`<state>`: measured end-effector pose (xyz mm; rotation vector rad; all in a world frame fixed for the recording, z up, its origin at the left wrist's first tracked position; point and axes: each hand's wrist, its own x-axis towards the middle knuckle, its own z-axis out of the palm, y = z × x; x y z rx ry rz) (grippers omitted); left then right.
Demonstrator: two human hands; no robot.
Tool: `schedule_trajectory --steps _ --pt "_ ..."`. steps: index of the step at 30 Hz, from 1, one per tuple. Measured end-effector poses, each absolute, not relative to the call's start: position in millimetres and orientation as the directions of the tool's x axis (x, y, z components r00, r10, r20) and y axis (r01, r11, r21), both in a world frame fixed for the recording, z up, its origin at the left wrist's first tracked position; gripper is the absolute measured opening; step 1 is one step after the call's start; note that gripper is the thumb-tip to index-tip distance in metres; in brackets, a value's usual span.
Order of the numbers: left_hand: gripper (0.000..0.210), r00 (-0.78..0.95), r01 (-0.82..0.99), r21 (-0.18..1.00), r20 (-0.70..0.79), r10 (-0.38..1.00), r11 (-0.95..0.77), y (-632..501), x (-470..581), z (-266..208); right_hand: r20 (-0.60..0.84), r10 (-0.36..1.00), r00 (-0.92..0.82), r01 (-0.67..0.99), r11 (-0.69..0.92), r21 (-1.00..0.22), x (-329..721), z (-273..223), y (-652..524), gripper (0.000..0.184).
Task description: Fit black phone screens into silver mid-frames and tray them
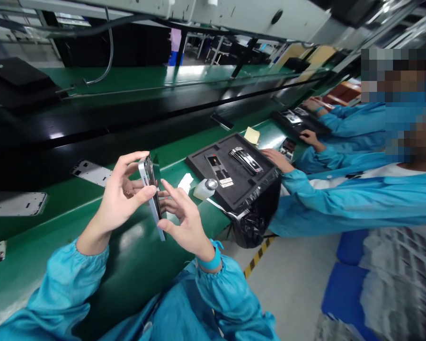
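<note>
Above the green bench I hold a phone upright and tilted, its silvery-blue edge turned towards me. My left hand is closed round its upper part, with the thumb on the near side and fingers behind. My right hand is closed at the lower part, thumb against the edge and fingers at the far side. A blue band circles my right wrist. Behind my right hand lie a crumpled white tissue and a small bottle with a metal top.
A black foam tray holding several phone parts stands to the right, a black bag hanging below. White phone plates lie at left. Co-workers in blue sleeves sit at right. A dark conveyor runs behind the bench.
</note>
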<state>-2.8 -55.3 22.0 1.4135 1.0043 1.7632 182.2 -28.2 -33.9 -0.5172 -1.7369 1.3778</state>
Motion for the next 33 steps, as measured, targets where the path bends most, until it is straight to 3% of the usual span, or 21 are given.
schedule_trajectory --steps 6,10,15,18,20,22,25,33 --pt "0.054 -0.203 -0.082 0.864 0.473 0.857 -0.497 -57.3 -9.7 19.9 0.356 0.735 -0.578 -0.142 0.338 -0.930 174.9 -36.7 -22.1 0.092" --pt "0.059 -0.166 -0.147 0.891 0.407 0.899 -0.430 -59.3 -8.0 16.9 0.407 0.694 -0.594 -0.082 0.451 -0.889 168.9 -47.6 -14.2 0.084" --pt "0.057 -0.378 -0.376 0.850 0.222 0.899 -0.368 -58.5 9.3 16.0 0.492 0.640 -0.590 0.011 0.616 -0.788 161.0 -48.2 -14.6 0.070" --pt "0.065 -0.340 -0.488 0.813 0.159 0.927 -0.318 -61.5 16.0 17.2 0.502 0.749 -0.432 -0.072 0.526 -0.847 158.8 -28.9 -13.7 0.074" --pt "0.069 -0.216 -0.507 0.824 0.161 0.963 -0.252 -65.4 17.6 18.6 0.387 0.818 -0.426 -0.147 0.360 -0.921 157.0 -11.9 -9.6 0.076" --pt "0.068 -0.157 -0.450 0.862 0.180 0.971 -0.233 -69.3 18.1 20.9 0.249 0.807 -0.536 -0.134 0.210 -0.968 155.4 2.0 -5.4 0.081" --pt "0.062 -0.183 -0.318 0.909 0.221 0.958 -0.270 -74.1 18.6 24.4 0.160 0.808 -0.566 -0.078 0.141 -0.987 156.1 12.4 -5.6 0.080" --pt "0.050 -0.229 -0.045 0.916 0.379 0.897 -0.399 -83.2 27.8 26.0 0.263 0.817 -0.513 -0.022 0.294 -0.956 162.7 31.8 -19.7 0.072"
